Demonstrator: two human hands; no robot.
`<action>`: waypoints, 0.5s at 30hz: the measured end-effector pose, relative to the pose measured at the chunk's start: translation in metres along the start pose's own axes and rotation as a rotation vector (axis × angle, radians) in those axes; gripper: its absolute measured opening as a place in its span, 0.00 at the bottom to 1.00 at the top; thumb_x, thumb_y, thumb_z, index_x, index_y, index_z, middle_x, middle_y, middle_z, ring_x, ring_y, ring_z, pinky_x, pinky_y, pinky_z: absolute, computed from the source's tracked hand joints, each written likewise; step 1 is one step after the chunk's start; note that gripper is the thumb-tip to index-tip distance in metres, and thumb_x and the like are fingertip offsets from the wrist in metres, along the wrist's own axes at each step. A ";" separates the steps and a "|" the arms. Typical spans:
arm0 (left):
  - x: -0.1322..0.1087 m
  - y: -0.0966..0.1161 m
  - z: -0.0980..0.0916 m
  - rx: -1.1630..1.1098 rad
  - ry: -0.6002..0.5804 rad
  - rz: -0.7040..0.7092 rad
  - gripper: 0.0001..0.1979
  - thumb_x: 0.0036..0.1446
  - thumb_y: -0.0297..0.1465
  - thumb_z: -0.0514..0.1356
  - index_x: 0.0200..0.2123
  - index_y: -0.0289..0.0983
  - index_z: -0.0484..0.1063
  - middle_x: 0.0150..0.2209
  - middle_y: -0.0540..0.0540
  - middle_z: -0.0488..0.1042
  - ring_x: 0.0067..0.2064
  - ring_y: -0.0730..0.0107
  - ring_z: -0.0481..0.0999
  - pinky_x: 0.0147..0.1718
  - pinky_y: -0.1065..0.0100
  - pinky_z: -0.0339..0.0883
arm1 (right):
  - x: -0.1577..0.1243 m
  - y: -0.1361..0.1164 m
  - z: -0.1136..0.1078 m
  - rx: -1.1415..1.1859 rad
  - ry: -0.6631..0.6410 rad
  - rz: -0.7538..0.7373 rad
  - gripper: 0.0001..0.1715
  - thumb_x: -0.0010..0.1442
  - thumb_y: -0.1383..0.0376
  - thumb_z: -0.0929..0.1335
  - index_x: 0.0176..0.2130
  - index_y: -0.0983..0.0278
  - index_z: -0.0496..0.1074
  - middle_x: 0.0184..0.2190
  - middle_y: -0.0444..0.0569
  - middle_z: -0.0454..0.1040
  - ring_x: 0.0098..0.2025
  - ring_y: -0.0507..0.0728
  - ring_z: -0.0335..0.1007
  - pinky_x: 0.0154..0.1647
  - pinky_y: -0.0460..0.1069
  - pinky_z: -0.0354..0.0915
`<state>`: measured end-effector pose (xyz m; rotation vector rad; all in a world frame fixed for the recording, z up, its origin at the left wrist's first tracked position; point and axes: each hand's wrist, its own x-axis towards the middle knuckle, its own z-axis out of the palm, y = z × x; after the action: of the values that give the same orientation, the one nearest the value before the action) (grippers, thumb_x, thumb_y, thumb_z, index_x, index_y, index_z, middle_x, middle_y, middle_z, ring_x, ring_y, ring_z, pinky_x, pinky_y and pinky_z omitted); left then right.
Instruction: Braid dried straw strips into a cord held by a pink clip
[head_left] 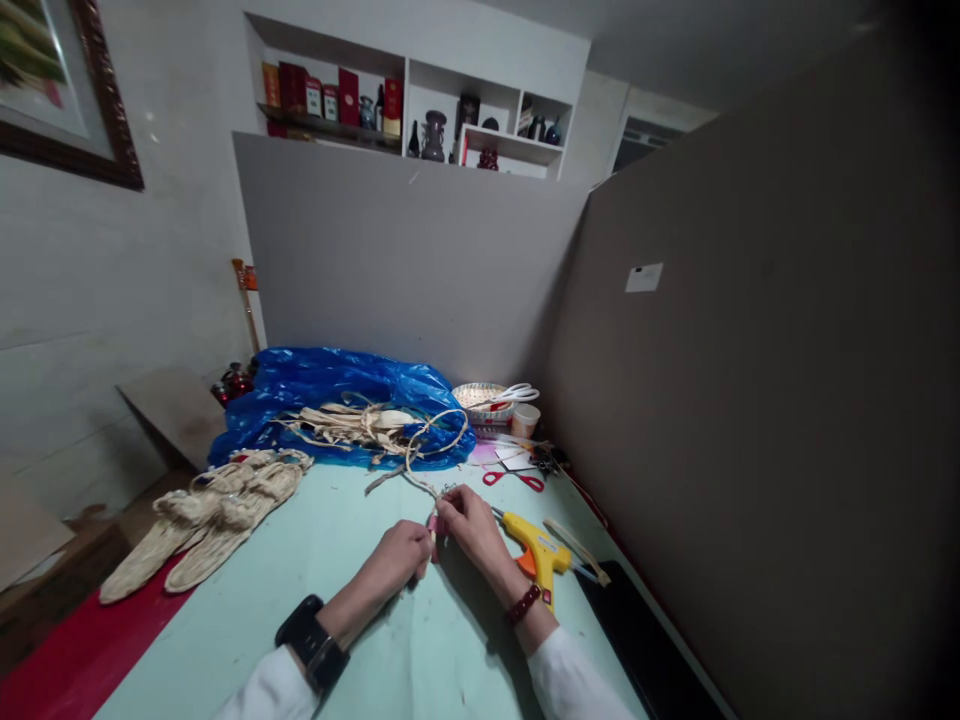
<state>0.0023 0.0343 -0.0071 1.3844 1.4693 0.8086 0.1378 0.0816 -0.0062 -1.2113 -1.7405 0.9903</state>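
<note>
My left hand (401,558) and my right hand (469,520) meet over the pale green table (315,600), both with fingers closed in a pinch on the near end of a thin straw strand (420,462). The strand loops back toward a bundle of straw strips (352,425) lying on a blue plastic bag (330,385). A black watch sits on my left wrist and a dark red bead bracelet on my right. A yellow glue gun (540,555) lies just right of my right wrist.
A pair of woven straw sandals (206,520) lies at the left. Red-handled scissors (517,478), a small basket (484,400) with white scissors and a cup (525,418) stand at the back right. Grey partition boards close off the back and right. A dark tablet (645,640) lies near right.
</note>
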 end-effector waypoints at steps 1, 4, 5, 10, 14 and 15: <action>-0.003 0.000 -0.001 -0.022 -0.009 -0.009 0.09 0.41 0.35 0.52 0.19 0.37 0.68 0.13 0.52 0.65 0.17 0.74 0.58 0.19 0.70 0.48 | -0.002 -0.001 -0.001 -0.026 -0.001 -0.013 0.06 0.57 0.65 0.64 0.32 0.65 0.68 0.24 0.47 0.74 0.29 0.55 0.68 0.33 0.48 0.58; -0.011 0.001 -0.003 -0.081 -0.044 -0.032 0.11 0.41 0.36 0.51 0.20 0.36 0.69 0.13 0.50 0.68 0.14 0.76 0.53 0.16 0.70 0.44 | -0.008 -0.003 -0.002 -0.147 -0.009 -0.051 0.08 0.60 0.62 0.62 0.32 0.65 0.66 0.27 0.48 0.74 0.31 0.56 0.68 0.34 0.49 0.58; -0.013 0.002 -0.003 -0.097 -0.055 -0.038 0.11 0.40 0.36 0.51 0.20 0.36 0.68 0.13 0.50 0.69 0.13 0.77 0.52 0.16 0.70 0.43 | -0.009 -0.003 -0.001 -0.192 -0.011 -0.061 0.09 0.61 0.62 0.62 0.33 0.64 0.66 0.28 0.49 0.73 0.31 0.57 0.68 0.34 0.49 0.58; -0.016 0.006 -0.003 -0.133 -0.083 -0.072 0.09 0.40 0.34 0.51 0.17 0.38 0.66 0.13 0.50 0.69 0.12 0.77 0.53 0.15 0.70 0.46 | -0.019 -0.003 -0.007 -0.387 0.023 -0.121 0.10 0.62 0.61 0.61 0.39 0.64 0.66 0.35 0.54 0.74 0.38 0.60 0.69 0.38 0.51 0.60; -0.013 0.003 0.000 -0.095 -0.056 -0.066 0.10 0.43 0.32 0.51 0.14 0.38 0.66 0.12 0.50 0.68 0.14 0.74 0.60 0.18 0.70 0.54 | -0.025 -0.024 -0.028 -0.505 0.013 -0.208 0.12 0.61 0.63 0.62 0.43 0.64 0.67 0.41 0.55 0.73 0.43 0.60 0.69 0.42 0.50 0.61; -0.012 0.001 0.001 -0.078 -0.041 -0.057 0.11 0.44 0.32 0.51 0.13 0.38 0.66 0.12 0.49 0.68 0.15 0.72 0.63 0.19 0.70 0.56 | -0.023 -0.035 -0.033 -0.557 -0.008 -0.236 0.11 0.61 0.64 0.62 0.42 0.64 0.68 0.40 0.54 0.74 0.42 0.60 0.70 0.41 0.50 0.60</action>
<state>0.0028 0.0222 -0.0041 1.2880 1.4248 0.7887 0.1612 0.0566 0.0349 -1.2862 -2.1872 0.3760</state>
